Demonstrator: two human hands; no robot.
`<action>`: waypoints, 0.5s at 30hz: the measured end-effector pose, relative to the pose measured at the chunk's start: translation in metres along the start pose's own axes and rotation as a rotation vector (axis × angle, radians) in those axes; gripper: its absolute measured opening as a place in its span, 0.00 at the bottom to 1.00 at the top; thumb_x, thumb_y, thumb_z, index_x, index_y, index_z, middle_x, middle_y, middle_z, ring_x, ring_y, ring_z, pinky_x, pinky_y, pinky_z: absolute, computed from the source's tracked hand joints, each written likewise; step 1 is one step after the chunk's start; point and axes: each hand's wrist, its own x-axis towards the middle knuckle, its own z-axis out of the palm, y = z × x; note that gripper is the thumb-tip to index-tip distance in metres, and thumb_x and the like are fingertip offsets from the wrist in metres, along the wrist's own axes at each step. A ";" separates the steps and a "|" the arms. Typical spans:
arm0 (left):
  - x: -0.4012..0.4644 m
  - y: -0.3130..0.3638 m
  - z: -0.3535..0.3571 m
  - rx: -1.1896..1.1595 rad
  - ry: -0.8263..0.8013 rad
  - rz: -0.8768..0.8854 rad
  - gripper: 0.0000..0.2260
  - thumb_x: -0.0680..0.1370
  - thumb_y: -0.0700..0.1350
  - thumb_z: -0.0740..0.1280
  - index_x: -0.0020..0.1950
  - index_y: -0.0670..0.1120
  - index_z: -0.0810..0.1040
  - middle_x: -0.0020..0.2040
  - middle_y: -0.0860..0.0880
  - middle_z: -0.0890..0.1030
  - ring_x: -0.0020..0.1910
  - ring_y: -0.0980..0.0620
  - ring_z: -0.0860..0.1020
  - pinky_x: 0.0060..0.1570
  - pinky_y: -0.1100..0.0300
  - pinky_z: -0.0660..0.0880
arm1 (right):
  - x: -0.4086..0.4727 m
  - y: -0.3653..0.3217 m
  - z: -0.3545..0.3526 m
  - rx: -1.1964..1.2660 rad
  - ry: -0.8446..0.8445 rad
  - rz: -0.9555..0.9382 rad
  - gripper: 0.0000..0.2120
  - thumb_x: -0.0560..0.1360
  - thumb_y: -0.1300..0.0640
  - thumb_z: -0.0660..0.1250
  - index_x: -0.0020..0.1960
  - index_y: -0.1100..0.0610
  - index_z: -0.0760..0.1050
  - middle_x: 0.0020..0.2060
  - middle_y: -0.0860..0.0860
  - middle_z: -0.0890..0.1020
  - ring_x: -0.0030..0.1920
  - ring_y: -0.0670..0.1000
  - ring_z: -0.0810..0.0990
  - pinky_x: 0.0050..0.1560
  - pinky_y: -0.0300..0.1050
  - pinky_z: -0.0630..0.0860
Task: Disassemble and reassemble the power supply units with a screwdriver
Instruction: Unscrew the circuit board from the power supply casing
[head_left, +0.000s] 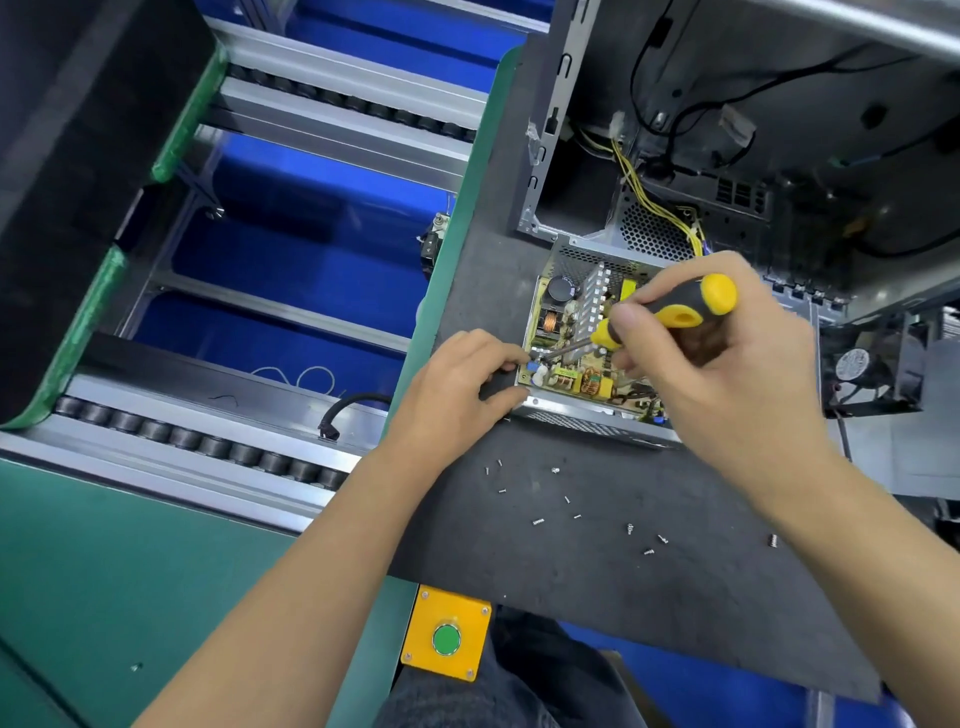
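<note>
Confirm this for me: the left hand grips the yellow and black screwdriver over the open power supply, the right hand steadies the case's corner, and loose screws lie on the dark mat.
The hands are swapped. In the head view the right hand grips the yellow and black screwdriver over the open power supply, while the left hand steadies the case's corner. Loose screws do lie on the dark mat.

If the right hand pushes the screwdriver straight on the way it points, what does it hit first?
Probably the green circuit board at the open metal power supply's near-left corner, beside the left hand's fingertips. The right hand aims the yellow-and-black screwdriver there; depth is unclear.
</note>
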 end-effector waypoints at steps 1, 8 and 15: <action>0.000 -0.001 0.000 0.004 0.001 0.012 0.12 0.73 0.41 0.77 0.55 0.43 0.83 0.45 0.48 0.78 0.43 0.52 0.71 0.46 0.50 0.75 | 0.000 0.000 -0.002 0.028 0.023 0.014 0.07 0.75 0.49 0.70 0.47 0.49 0.73 0.36 0.51 0.81 0.35 0.54 0.84 0.38 0.57 0.80; 0.003 0.002 -0.001 0.030 0.014 0.008 0.10 0.72 0.43 0.77 0.51 0.45 0.82 0.44 0.51 0.78 0.40 0.54 0.70 0.41 0.51 0.76 | -0.003 0.010 -0.006 0.055 0.072 0.079 0.06 0.76 0.53 0.70 0.47 0.50 0.73 0.36 0.52 0.82 0.36 0.52 0.85 0.39 0.53 0.81; 0.003 0.004 0.002 0.081 0.053 0.037 0.09 0.71 0.43 0.78 0.49 0.45 0.83 0.43 0.51 0.80 0.41 0.58 0.68 0.37 0.56 0.74 | -0.003 0.013 -0.004 0.087 0.079 0.101 0.06 0.76 0.52 0.70 0.47 0.51 0.73 0.35 0.54 0.81 0.36 0.53 0.85 0.38 0.54 0.82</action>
